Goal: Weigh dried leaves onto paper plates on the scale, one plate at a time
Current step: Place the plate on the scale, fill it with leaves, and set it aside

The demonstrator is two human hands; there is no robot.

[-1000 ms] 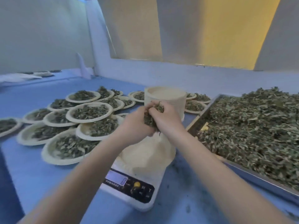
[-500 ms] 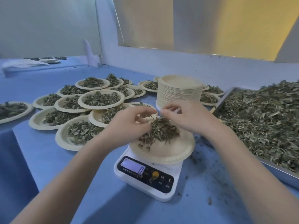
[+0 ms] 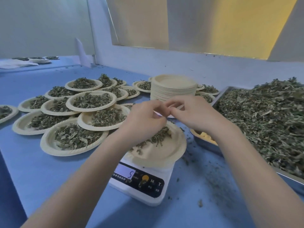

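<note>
A white digital scale (image 3: 139,183) stands on the blue table, and its display shows 9. On it lies a paper plate (image 3: 164,155) with a small heap of dried leaves (image 3: 158,137) at its far side. Both my hands hover just above that heap. My left hand (image 3: 144,120) has its fingers curled in, thumb against them. My right hand (image 3: 195,114) is curled too, its fingertips meeting those of the left. I see no leaf between the fingers, which are blurred.
A metal tray (image 3: 218,97) heaped with loose dried leaves fills the right side. A tall stack of empty plates (image 3: 174,88) stands behind the scale. Several filled plates (image 3: 72,139) overlap at the left. A small metal bowl (image 3: 204,143) sits by the tray. Leaf crumbs litter the table.
A second ago both hands held a clump of leaves over the plate. They dropped it onto the plate, and the fingertips have come together above the heap. The display went from 0 to 9.
</note>
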